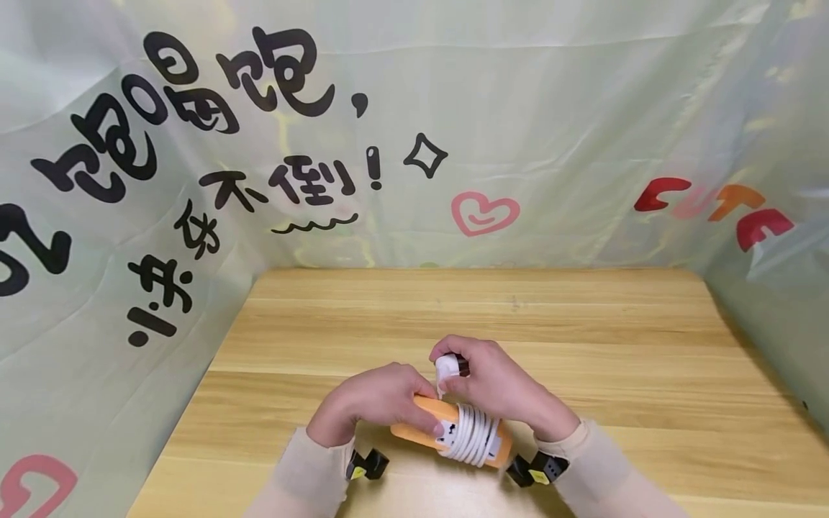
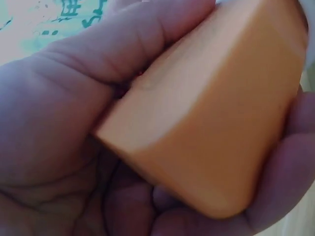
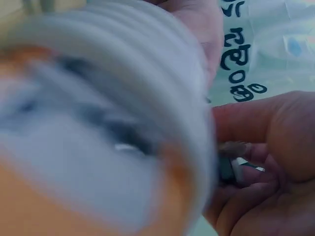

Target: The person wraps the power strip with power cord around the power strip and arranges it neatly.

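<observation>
My left hand grips one end of an orange block-shaped case, thumb across its top face. White cable is wound round the other half in several close turns, beside a white animal-face print. In the left wrist view the rounded orange end fills the palm, fingers curled about it. Just beyond the case, my right hand pinches a small white piece with a dark part beside it. The fingers partly hide that piece, and I cannot tell its kind. In the right wrist view the wound cable is close and blurred.
Both hands are over a wooden table. A pale printed curtain hangs behind it and along both sides. Black-and-yellow wrist cameras sit below each wrist, near the case.
</observation>
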A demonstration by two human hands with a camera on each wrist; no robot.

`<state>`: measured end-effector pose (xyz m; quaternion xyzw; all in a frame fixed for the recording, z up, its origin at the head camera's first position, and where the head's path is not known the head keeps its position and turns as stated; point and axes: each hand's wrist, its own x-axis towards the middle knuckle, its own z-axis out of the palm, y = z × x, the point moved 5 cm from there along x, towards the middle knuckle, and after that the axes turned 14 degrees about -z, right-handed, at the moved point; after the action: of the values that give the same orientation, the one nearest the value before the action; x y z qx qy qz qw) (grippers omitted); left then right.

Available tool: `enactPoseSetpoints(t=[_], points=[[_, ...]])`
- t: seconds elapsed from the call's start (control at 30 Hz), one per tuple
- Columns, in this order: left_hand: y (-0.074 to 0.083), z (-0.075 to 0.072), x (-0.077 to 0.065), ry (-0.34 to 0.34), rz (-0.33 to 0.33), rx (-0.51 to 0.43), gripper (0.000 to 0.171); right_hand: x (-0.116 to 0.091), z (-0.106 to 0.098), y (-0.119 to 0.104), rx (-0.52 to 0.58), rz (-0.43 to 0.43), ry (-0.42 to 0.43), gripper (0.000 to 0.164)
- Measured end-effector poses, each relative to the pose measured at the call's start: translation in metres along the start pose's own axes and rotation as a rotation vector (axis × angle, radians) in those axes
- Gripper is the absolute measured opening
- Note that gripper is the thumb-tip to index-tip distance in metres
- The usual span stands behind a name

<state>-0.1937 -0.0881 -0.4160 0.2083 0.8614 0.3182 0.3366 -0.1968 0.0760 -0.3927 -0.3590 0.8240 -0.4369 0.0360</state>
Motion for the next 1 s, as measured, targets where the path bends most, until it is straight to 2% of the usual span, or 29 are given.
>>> enactPoseSetpoints(t=[0.07, 0.23, 0.43, 0.53, 0.6, 0.67, 0.83, 1.0], points=[[-0.001, -0.001, 0.001, 0.014, -0.011, -0.007, 0.020, -0.001, -0.003, 0.000, -0.016, -0.004, 0.020, 0.026], [-0.009, -0.009, 0.001, 0.114, -0.097, -0.039, 0.023, -0.002, -0.011, 0.000, -0.072, -0.024, 0.076, 0.026], [-0.008, -0.014, 0.005, 0.227, -0.102, -0.121, 0.024, -0.001, -0.013, -0.003, -0.085, -0.129, 0.106, 0.028], [-0.007, -0.016, 0.006, 0.263, -0.092, -0.171, 0.039, 0.000, -0.014, -0.005, -0.088, -0.178, 0.112, 0.033], [-0.006, -0.015, 0.006, 0.267, -0.073, -0.189, 0.052, -0.001, -0.015, -0.006, -0.106, -0.197, 0.115, 0.035], [-0.006, -0.015, 0.006, 0.270, -0.052, -0.197, 0.058, 0.000, -0.016, -0.006, -0.122, -0.210, 0.121, 0.035], [-0.009, -0.017, 0.007, 0.286, -0.049, -0.218, 0.053, -0.001, -0.018, -0.004, -0.153, -0.214, 0.155, 0.035], [-0.013, -0.020, 0.009, 0.304, -0.055, -0.264, 0.054, -0.002, -0.021, -0.002, -0.169, -0.179, 0.169, 0.039]])
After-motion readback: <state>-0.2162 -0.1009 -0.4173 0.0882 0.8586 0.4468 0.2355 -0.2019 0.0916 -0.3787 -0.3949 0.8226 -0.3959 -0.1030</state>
